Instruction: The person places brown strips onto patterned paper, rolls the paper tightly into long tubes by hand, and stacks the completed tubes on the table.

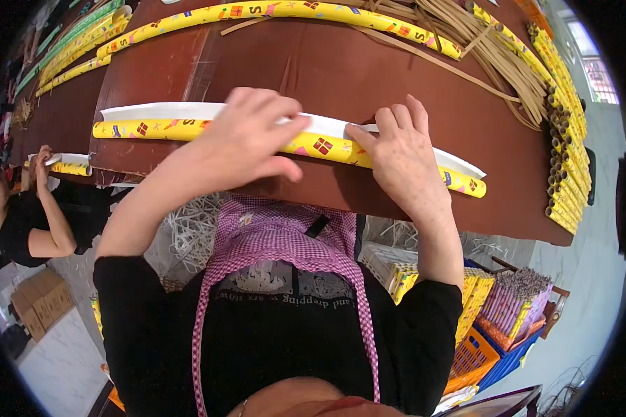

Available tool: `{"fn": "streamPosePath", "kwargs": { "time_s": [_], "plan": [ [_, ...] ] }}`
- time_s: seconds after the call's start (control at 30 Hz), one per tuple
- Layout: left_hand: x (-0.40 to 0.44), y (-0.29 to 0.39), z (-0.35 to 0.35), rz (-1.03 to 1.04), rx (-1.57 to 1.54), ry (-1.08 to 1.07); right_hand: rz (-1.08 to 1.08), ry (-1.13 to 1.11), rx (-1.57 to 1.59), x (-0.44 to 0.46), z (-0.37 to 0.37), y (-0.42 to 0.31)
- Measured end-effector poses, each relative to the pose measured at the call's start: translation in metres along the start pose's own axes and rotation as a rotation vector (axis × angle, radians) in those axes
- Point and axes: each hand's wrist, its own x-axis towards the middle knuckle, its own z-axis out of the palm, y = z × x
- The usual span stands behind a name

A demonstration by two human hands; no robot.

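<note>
A yellow patterned roll of wrapping paper (161,129) lies across the near part of the brown table, its loose white-backed edge (327,126) lifted along the far side. My left hand (254,135) is over the middle of the roll, its thumb apart from the partly bent fingers, which are slightly blurred. Farther right, my right hand (407,153) is closed on the roll, with its thumb against the white edge. A small white strip shows by its index finger; whether the fingers pinch it is unclear.
On the brown table (271,62) lie another long yellow roll (285,10), a bundle of tan strips (515,80) and stacked yellow rolls (563,167) at the right. A co-worker (49,215) handles a roll at left. Crates (474,356) with rolls stand lower right.
</note>
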Motion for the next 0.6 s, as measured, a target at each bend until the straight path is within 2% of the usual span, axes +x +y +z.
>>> {"fn": "streamPosePath", "kwargs": {
  "time_s": [0.17, 0.37, 0.6],
  "plan": [
    [0.041, 0.012, 0.030, 0.099, -0.044, 0.027, -0.008, 0.049, 0.049, 0.000, 0.004, 0.001],
    [0.051, 0.012, 0.034, 0.055, -0.026, -0.105, 0.010, 0.090, 0.038, -0.004, 0.012, 0.005],
    [0.051, 0.009, 0.037, 0.065, -0.025, -0.096, -0.026, 0.072, 0.069, -0.005, 0.009, 0.010]
  ]
}}
